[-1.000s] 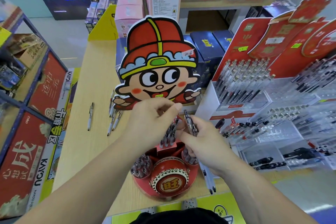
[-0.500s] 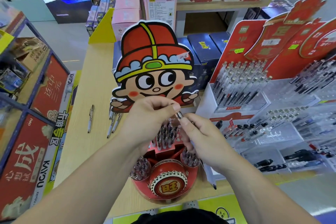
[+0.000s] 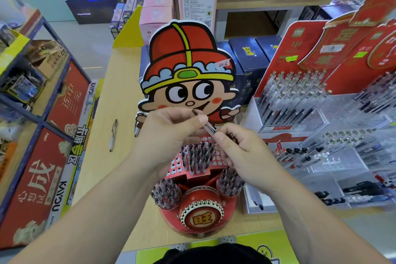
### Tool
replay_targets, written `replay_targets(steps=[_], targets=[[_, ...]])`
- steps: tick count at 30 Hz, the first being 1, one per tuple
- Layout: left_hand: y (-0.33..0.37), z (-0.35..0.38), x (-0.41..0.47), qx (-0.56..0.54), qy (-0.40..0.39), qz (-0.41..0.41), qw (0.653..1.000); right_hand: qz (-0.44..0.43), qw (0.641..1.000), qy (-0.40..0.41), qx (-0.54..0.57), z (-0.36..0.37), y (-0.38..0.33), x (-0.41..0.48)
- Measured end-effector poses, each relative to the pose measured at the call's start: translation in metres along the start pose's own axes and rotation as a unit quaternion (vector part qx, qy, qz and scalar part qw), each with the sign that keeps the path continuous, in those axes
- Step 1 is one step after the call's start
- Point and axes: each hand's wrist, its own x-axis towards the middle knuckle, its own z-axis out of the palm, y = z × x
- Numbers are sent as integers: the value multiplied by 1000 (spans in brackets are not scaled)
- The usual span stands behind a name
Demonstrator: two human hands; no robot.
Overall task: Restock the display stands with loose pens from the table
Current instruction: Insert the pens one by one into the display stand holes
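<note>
Your left hand (image 3: 171, 135) and right hand (image 3: 246, 156) both pinch one clear pen (image 3: 208, 127), slanted between them, one hand at each end. Directly below your hands sits the red stand (image 3: 199, 218), its cups packed with pens. Left of your left hand, a loose pen (image 3: 113, 135) lies on the counter (image 3: 120, 96).
</note>
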Motion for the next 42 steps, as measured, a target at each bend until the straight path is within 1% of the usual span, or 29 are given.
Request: replay_targets(steps=[3, 5, 7, 9, 11, 12, 14, 17, 20, 22, 29, 32, 35, 37, 42], targets=[[-2, 1, -1, 8, 5, -13, 1000, -16, 999, -4, -38, 4, 0, 0], [-1, 3, -3, -1, 4, -10, 1000, -3, 1000, -6, -8, 5, -1, -1], [5, 4, -6, -8, 13, 16, 1000, 25, 999, 17, 37, 3, 2, -2], [15, 0, -7, -5, 36, 73, 997, 59, 994, 65, 67, -1, 8, -2], [25, -6, -7, 37, 37, 144, 988, 86, 985, 107, 102, -5, 14, -3], [28, -8, -7, 82, 32, 174, 981, 91, 982, 119, 111, -8, 16, -3], [26, -7, -5, 174, 31, 197, 964, 88, 981, 134, 105, -12, 17, -4], [10, -4, 4, 239, 51, 168, 955, 78, 981, 140, 110, -15, 15, -6], [-9, -6, 14, 272, 66, 136, 950, 75, 980, 142, 120, -17, 14, -9], [-16, -7, 18, 289, 71, 131, 946, 82, 978, 148, 122, -19, 15, -11], [-28, -8, 28, 261, 103, 138, 950, 97, 977, 139, 128, -20, 24, -13], [-33, -9, 33, 297, 84, 112, 945, 98, 978, 128, 130, -19, 26, -12], [-41, -12, 42, 362, 43, 76, 928, 102, 979, 119, 131, -18, 27, -10], [-44, -12, 45, 380, 24, 74, 922, 106, 979, 119, 130, -18, 28, -9], [-42, -14, 48, 379, 10, 88, 921, 108, 979, 118, 124, -20, 28, -8]])
